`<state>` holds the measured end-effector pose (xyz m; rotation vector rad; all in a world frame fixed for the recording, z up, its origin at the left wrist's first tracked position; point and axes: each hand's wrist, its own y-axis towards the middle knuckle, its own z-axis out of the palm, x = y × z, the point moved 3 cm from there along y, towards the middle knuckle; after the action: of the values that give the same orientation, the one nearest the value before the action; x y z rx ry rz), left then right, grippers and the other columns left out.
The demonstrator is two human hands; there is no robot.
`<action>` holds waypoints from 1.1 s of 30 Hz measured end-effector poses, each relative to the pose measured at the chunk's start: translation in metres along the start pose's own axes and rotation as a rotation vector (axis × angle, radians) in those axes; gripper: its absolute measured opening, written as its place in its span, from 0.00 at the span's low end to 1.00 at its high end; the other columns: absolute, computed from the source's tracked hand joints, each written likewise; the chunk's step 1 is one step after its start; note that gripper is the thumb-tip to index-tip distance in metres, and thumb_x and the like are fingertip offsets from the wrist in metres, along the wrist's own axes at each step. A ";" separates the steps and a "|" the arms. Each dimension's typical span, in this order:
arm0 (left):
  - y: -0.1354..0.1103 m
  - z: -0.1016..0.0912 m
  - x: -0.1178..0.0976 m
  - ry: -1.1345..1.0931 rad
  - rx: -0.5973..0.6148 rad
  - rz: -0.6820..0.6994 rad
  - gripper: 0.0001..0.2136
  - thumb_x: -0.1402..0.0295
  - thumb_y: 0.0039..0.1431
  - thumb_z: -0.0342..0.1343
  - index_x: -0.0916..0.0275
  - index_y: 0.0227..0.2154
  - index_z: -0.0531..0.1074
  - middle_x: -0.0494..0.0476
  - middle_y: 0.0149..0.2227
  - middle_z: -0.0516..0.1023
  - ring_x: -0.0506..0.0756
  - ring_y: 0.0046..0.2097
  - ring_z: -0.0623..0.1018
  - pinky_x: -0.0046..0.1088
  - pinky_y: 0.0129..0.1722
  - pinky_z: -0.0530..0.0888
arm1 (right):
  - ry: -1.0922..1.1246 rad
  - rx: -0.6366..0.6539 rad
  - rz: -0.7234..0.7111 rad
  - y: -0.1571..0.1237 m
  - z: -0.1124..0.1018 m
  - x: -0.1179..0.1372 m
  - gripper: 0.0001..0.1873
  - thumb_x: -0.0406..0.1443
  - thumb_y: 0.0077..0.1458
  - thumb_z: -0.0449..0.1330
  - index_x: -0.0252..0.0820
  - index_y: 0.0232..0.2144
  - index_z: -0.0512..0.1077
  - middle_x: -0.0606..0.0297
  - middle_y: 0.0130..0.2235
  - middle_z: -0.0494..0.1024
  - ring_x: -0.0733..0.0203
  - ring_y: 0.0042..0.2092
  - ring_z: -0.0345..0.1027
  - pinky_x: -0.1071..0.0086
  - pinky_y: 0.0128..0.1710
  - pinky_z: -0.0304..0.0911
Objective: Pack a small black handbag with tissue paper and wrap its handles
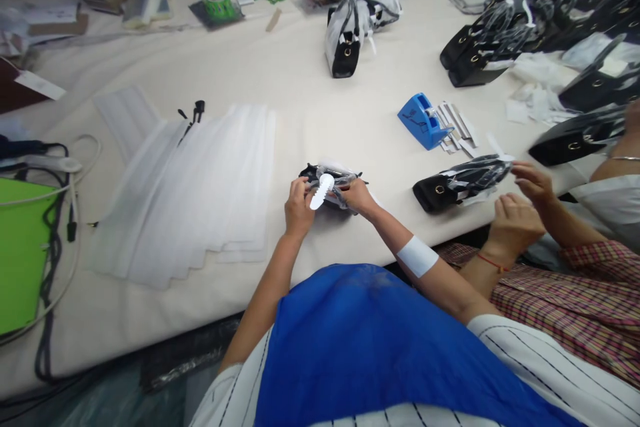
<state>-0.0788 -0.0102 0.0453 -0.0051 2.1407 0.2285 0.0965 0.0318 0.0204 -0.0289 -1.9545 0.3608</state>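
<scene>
A small black handbag [341, 208] with clear plastic about its handles stands on the table right before me. My left hand [299, 203] is closed on its left side, fingertips at the top edge. On the other side, my right hand [358, 196] pinches the plastic-covered part near the handles. A white notched tag or strap [323, 191] sticks up between my hands and hides part of the bag. What lies inside the bag's opening cannot be made out.
White foam sheets [200, 193] lie fanned out at left. A blue tape dispenser [423, 121] stands at right beside paper strips. A co-worker's hands [517, 227] are near another black handbag [440, 191]. Wrapped handbags [345, 57] stand farther back, with many more at far right.
</scene>
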 end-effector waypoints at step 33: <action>0.090 -0.003 0.052 -0.260 0.842 -0.028 0.17 0.76 0.42 0.50 0.63 0.34 0.78 0.53 0.34 0.78 0.48 0.24 0.72 0.23 0.25 0.69 | -0.083 0.206 -0.001 0.015 -0.015 0.018 0.16 0.46 0.38 0.68 0.40 0.15 0.73 0.60 0.26 0.77 0.50 0.35 0.72 0.61 0.34 0.68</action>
<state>-0.1184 0.0820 0.0185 0.4551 1.8290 -0.6615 0.1007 0.0532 0.0384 0.1224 -1.9893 0.5684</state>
